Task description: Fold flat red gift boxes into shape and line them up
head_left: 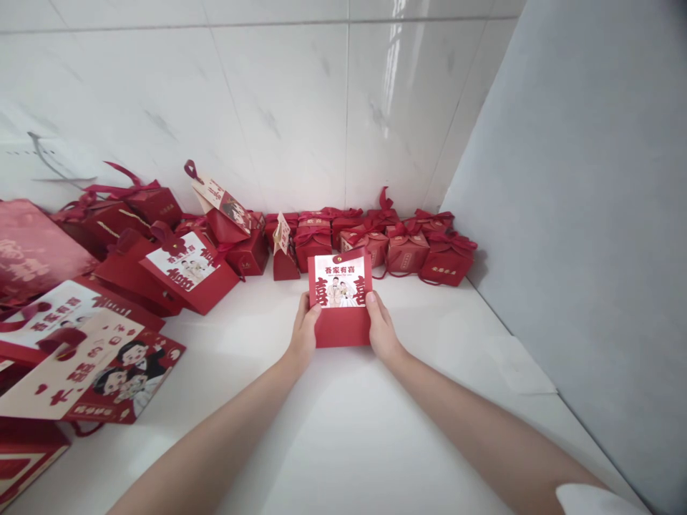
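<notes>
Between my two hands is a red gift box with a white printed flap showing a cartoon couple and red characters. My left hand grips its left side, thumb on the front edge. On the right side my right hand holds it the same way. The fingers behind the box are hidden. Just beyond it stands a row of small red boxes tied with ribbons, among them a ribboned box at the right end and a narrow pointed box to the left.
More red gift boxes lie heaped on the left, including a cream and red one with a cartoon couple and a tilted box. White marbled tiles rise behind the white tabletop. A grey panel borders the right side.
</notes>
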A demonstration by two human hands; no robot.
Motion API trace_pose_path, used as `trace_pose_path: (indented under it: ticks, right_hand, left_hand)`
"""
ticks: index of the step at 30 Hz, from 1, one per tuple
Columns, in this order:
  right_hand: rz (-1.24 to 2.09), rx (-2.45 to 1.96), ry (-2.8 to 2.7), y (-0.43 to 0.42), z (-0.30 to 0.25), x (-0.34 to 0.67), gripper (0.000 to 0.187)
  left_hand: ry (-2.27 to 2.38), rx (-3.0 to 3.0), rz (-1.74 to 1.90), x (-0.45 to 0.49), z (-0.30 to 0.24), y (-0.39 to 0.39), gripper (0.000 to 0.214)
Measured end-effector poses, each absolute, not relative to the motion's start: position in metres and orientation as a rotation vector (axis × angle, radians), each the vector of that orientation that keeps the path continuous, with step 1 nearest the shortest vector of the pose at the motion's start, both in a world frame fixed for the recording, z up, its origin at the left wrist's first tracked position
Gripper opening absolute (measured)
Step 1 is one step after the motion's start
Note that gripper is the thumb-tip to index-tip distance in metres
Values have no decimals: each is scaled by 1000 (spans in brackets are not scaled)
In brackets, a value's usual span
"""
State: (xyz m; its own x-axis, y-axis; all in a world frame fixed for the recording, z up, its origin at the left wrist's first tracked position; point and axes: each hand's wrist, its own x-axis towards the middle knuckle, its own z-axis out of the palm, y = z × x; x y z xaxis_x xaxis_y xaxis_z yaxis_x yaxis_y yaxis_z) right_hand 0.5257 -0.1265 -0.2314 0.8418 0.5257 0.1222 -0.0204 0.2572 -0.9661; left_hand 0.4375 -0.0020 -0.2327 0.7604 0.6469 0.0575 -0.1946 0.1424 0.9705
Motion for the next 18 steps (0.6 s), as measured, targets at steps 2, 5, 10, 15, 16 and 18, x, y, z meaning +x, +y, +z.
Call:
trace_pose_path:
  ticks: [2,5,10,15,16,18]
  right_hand:
    - [391,-1263,-470,-126,-232,526,51]
    - [407,-1244,-476,-127,-232,526,50]
    - [426,-1242,-471,-128,-232,526,49]
    - [424,-1233,-468,-127,-235,527,48]
    - [420,-1236,-468,-126,-235,527,49]
    - [415,-1239,-468,-126,-236,527,49]
  left_hand:
    - [419,1297,642,438,-233,-2,44]
    - [403,1286,653,438,-232,-3,44]
    - [393,1286,660,437,-232,-4,42]
    - [395,1285,653,437,-232,-4,37]
    - [398,1287,652,437,-232,-4,37]
    - [400,1285,651,437,-232,-4,38]
